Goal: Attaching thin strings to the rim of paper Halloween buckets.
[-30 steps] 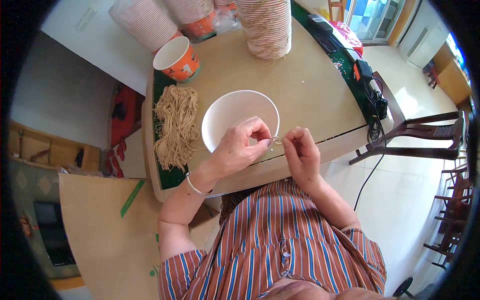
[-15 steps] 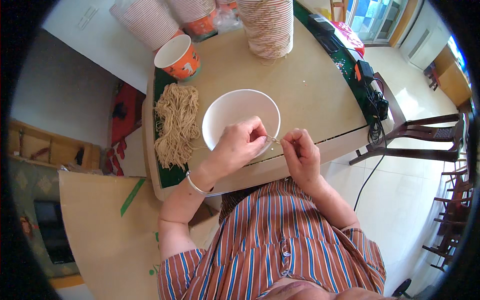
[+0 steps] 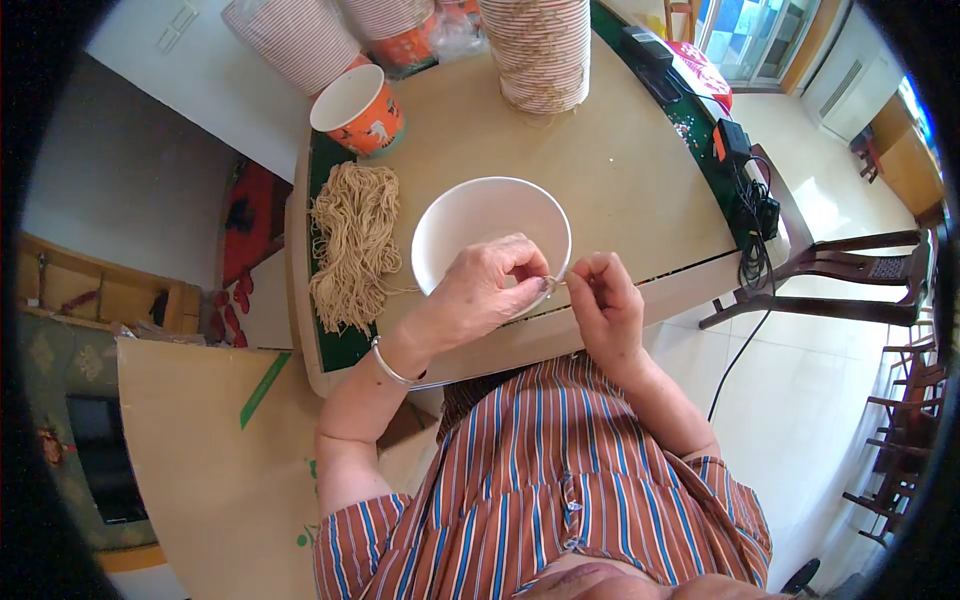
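Observation:
My left hand (image 3: 482, 285) pinches a beige string (image 3: 553, 284) over the near rim of a white paper bucket (image 3: 490, 198). Close beside it, on the right, my right hand (image 3: 607, 303) pinches the same string between thumb and forefinger; only a short piece shows between the two hands. The bucket sits near the table's front edge with its mouth facing up. Left of it lies a loose bundle of beige string (image 3: 355, 245), and a strand trails from the bundle toward my left wrist.
An orange-printed paper bucket (image 3: 362, 112) stands behind the bundle. A tall stack of buckets wound with string (image 3: 540, 55) rises at the back of the table (image 3: 620, 180), near more stacked buckets (image 3: 295, 45). Black adapters and cables (image 3: 752, 200) line the right edge; a wooden chair (image 3: 850, 280) is beyond.
My fingertips have drawn closer together, shortening the visible string between them. The white bucket sits slightly farther right in the picture, and my left hand has shifted right.

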The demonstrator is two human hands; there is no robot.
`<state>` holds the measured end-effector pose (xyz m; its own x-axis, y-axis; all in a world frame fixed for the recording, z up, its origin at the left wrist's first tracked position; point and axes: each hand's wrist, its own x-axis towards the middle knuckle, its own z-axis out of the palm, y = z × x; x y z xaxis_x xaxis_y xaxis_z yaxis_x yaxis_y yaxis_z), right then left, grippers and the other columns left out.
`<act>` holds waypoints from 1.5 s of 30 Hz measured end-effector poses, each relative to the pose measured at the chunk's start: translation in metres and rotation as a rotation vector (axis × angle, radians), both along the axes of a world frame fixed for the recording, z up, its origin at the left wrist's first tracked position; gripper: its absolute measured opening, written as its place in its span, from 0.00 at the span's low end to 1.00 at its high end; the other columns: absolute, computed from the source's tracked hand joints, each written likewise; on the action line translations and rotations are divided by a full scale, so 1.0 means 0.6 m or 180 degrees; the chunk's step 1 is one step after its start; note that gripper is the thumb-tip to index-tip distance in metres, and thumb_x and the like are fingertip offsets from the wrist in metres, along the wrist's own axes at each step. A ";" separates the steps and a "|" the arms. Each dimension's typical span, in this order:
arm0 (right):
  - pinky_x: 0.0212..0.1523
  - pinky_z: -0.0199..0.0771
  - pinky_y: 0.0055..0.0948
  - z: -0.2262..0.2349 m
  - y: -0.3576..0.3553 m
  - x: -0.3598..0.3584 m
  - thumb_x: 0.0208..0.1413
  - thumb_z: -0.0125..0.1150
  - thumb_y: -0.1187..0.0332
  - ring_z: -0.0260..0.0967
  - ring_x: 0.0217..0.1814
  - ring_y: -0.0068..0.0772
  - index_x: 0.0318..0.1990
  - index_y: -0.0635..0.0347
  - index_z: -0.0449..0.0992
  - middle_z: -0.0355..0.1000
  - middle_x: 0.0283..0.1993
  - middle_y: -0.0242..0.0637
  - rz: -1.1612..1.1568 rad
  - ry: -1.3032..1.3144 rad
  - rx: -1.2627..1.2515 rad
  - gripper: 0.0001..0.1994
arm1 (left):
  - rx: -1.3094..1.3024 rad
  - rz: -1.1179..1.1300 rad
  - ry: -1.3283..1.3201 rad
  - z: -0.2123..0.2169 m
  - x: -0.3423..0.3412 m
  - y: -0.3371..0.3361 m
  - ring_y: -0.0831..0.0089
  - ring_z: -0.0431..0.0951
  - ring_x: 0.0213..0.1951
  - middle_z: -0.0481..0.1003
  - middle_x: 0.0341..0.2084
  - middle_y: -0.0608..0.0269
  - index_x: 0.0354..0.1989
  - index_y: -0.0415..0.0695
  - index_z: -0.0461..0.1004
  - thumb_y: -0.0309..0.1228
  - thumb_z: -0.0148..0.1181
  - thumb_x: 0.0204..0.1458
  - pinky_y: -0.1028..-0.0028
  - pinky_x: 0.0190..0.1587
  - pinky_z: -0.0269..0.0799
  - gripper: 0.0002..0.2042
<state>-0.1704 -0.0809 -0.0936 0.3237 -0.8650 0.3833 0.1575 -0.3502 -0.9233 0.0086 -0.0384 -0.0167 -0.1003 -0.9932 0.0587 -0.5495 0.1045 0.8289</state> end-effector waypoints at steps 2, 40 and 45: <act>0.25 0.61 0.19 -0.001 0.001 -0.002 0.62 0.60 0.78 0.59 0.26 0.11 0.38 0.62 0.70 0.67 0.26 0.27 0.0043 -0.0027 0.0126 0.04 | 0.0011 -0.0011 0.0038 0.001 0.001 0.001 0.73 0.78 0.33 0.76 0.30 0.58 0.36 0.35 0.77 0.24 0.63 0.55 0.72 0.39 0.74 0.05; 0.23 0.60 0.14 -0.004 -0.001 -0.018 0.63 0.61 0.78 0.60 0.25 0.10 0.41 0.63 0.73 0.67 0.32 0.25 0.0910 -0.0513 0.0893 0.03 | 0.0393 -0.0064 0.0487 -0.002 0.009 -0.001 0.80 0.77 0.37 0.79 0.30 0.64 0.38 0.37 0.77 0.25 0.63 0.58 0.74 0.44 0.75 0.05; 0.24 0.57 0.14 -0.002 0.000 -0.014 0.63 0.61 0.78 0.58 0.26 0.09 0.39 0.62 0.72 0.65 0.33 0.24 0.0857 -0.0684 0.0877 0.03 | 0.0082 -0.0123 0.0270 -0.001 0.010 0.000 0.77 0.78 0.37 0.79 0.31 0.63 0.39 0.38 0.80 0.24 0.62 0.57 0.74 0.42 0.75 0.04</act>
<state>-0.1785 -0.0806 -0.0949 0.4897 -0.8401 0.2333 0.4080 -0.0156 -0.9128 0.0144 -0.0386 -0.0175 -0.1343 -0.9900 0.0429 -0.4733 0.1022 0.8749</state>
